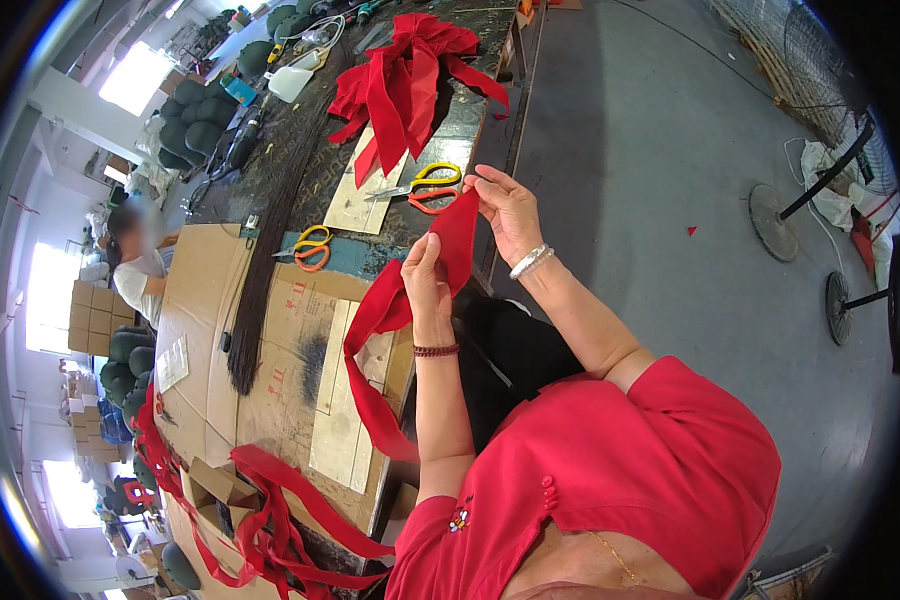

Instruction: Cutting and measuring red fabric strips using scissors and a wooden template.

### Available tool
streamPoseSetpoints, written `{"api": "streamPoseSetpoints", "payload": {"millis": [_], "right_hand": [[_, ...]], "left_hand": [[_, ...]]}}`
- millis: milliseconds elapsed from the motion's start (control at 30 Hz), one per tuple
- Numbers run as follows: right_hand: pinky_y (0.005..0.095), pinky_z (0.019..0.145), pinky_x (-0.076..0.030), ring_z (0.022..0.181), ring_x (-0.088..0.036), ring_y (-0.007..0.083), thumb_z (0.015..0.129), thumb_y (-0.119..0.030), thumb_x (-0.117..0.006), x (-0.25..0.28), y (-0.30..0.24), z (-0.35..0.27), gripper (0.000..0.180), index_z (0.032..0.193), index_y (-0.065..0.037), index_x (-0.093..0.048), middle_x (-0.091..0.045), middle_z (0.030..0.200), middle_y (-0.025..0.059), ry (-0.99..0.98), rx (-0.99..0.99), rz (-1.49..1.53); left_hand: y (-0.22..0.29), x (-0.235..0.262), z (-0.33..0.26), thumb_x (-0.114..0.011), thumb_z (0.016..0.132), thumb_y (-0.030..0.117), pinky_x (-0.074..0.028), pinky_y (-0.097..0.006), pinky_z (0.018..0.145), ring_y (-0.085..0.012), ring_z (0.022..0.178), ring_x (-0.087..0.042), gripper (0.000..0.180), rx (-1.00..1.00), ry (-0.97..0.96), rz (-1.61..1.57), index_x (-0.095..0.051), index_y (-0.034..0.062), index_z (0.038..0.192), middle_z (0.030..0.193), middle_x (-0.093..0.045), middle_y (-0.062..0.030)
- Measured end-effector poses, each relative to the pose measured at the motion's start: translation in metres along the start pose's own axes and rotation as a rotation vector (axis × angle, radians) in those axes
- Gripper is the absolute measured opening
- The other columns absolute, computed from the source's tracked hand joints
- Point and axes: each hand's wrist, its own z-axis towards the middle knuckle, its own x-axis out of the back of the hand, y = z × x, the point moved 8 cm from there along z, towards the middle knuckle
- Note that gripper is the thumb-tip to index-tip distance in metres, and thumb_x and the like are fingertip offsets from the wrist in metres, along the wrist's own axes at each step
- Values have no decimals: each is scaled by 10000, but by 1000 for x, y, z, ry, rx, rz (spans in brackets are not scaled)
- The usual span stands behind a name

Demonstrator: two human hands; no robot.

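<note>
A long red velvet-like ribbon (370, 318) runs between my two hands over the table's edge. My left hand (427, 283) pinches it partway along, thumb on top. At its pointed end, my right hand (507, 210) grips the tip between thumb and fingers. From my left hand the ribbon drapes down toward my left forearm. Just beside my hands lie scissors (420, 188) with one yellow and one orange handle loop. A second, similar pair of scissors (310, 249) rests farther left. Beyond them sits a heap of cut red ribbon pieces (406, 85).
Cardboard (207, 300) and pale boards (355, 405) cover parts of the table. A bundle of thin dark rods (262, 300) lies along it. More red ribbon (270, 530) trails near a small open box (215, 485). Across the table is another person (140, 270). Fans (773, 222) stand at right.
</note>
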Motion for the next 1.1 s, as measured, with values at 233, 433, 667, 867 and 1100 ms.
{"api": "streamPoseSetpoints", "payload": {"millis": [233, 433, 667, 867, 1100], "right_hand": [[340, 924, -472, 1034, -617, 225, 1000, -418, -318, -3, 2, -12, 536, 1216, 29, -518, -622, 1136, 188, -107, -140, 115], [328, 907, -472, 1028, -620, 218, 985, -505, -275, 2, 5, -11, 634, 1213, 33, -522, -632, 1115, 181, -186, -153, 63], [274, 717, -519, 772, -665, 192, 911, -349, -547, 8, 27, 75, 383, 1085, -16, -616, -690, 892, 90, -303, 5, -786], [400, 803, -479, 884, -622, 325, 773, -360, -674, -53, 105, 110, 375, 961, -38, -641, -660, 894, 140, -712, 541, -1715], [440, 827, -478, 949, -595, 373, 781, -201, -667, -53, 127, 119, 318, 1002, -16, -533, -614, 951, 212, -898, 424, -1929]], "left_hand": [[5, -3, -7, -644, 876, 98, -514, -243, 756, -120, 842, -640, 172, 16, -24, 0, -662, -1, 1015, 943, -676, -53], [3, -5, -10, -650, 871, 105, -507, -223, 697, -108, 807, -638, 174, 21, -56, -4, -666, 2, 1010, 920, -679, -45], [-1, 20, -22, -678, 849, 107, -447, -177, 554, -58, 681, -609, 161, 96, 20, 126, -684, 30, 989, 854, -683, -17], [7, 20, -28, -690, 835, 94, -466, -188, 607, -67, 708, -614, 164, 50, 20, 138, -686, 13, 978, 867, -688, -34], [18, 11, -32, -714, 801, 47, -481, -198, 676, -86, 732, -622, 168, -10, 44, 175, -689, -11, 957, 860, -686, -51]]}}
